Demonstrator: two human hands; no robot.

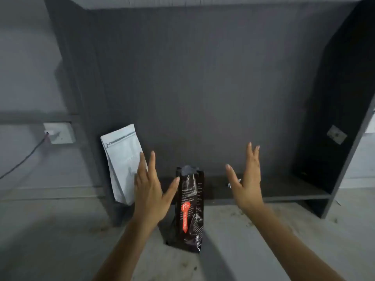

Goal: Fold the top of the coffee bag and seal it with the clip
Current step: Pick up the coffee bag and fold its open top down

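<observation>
A black coffee bag [189, 209] with a red label stands upright on the pale floor, its top folded over with a dark clip [187, 170] across it. My left hand [151, 189] hovers just left of the bag's top, fingers spread, the thumb close to the bag's upper edge. My right hand [246, 179] is raised to the right of the bag, fingers apart, clear of it. Neither hand holds anything. A small shiny object [233, 183] lies on the shelf, partly hidden behind my right hand.
A white zip pouch [121, 163] leans against the dark cabinet's left side. The dark cabinet [203, 88] opens behind the bag, with a low shelf [284, 191]. A wall socket [59, 132] with a cable sits at the left. Crumbs dot the floor.
</observation>
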